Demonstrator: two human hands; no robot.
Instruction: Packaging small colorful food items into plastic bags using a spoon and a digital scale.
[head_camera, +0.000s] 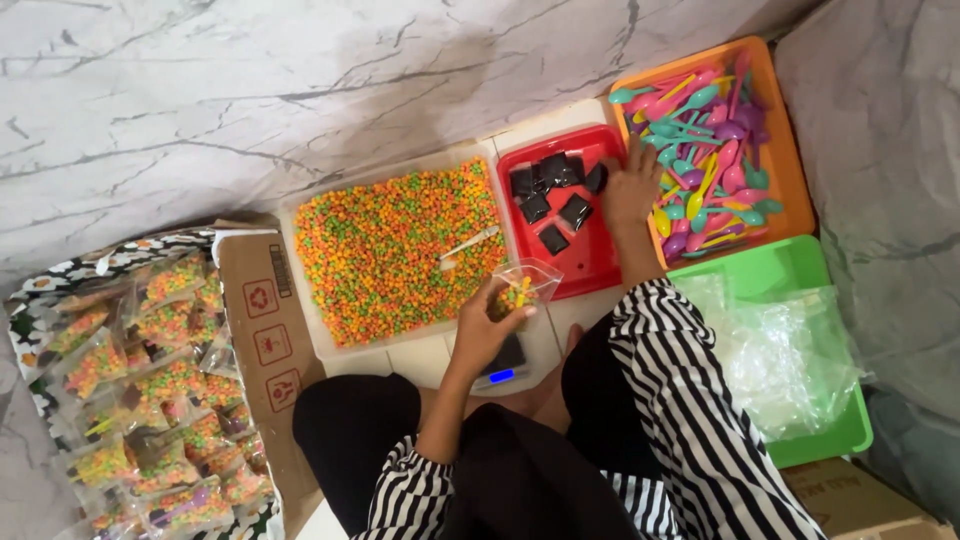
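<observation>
Your left hand (487, 325) holds a small clear bag (520, 290) partly filled with coloured beads, just above a little scale (503, 366) that sits on the floor in front of your knees. The fingers are curled round the bag's lower part, pinching it so the mouth stands open and upward. Keep it that way: upright, mouth wide, so nothing spills when something goes in.

Your right hand (630, 185) lies across the edge where the red tray (590, 265) meets the orange tray (785, 170). The fingers are spread and reach in among the spoons (705, 165), pink, purple, teal and yellow. From this angle you cannot tell whether a spoon is already caught between them; they look to be resting on the pile. Pick one by the handle, cleanly, without dragging its neighbours over the rim.

The red tray holds several small dark packets (553, 195), close to your right wrist; mind the sleeve does not sweep them.

Left of that is the big clear tub (310, 300) of orange, green and yellow beads, with a white scoop (465, 246) lying in it near your left hand. Filled bags (150, 400) are heaped at far left beside a flattened carton (265, 330). A green tray (790, 265) at your right carries empty clear bags (780, 350).
</observation>
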